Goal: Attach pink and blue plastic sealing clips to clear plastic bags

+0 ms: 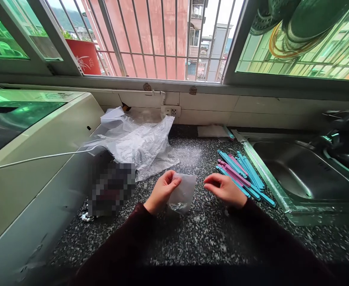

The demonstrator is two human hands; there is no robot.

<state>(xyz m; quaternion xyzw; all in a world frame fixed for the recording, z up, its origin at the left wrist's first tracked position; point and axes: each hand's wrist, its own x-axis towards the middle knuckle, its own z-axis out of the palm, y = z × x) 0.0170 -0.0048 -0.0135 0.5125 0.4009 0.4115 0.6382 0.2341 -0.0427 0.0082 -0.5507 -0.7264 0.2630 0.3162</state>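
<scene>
My left hand [162,188] pinches the top edge of a small clear plastic bag [186,188] between thumb and fingers. The bag hangs over the speckled countertop, its lower end crinkled. To the right of the bag, and apart from it, is my right hand [226,190]. Its thumb and index finger are curled together at the tips, with nothing visible between them. Beside and behind the right hand lies a loose pile of blue and pink plastic strips [237,171], long and narrow.
A large crumpled clear plastic sheet [141,143] lies at the back left. Left of my hands is a blurred-out dark item [111,190]. A white appliance [52,159] borders the left side, a steel sink [305,171] the right. A flat packet [212,131] rests near the wall socket [173,111].
</scene>
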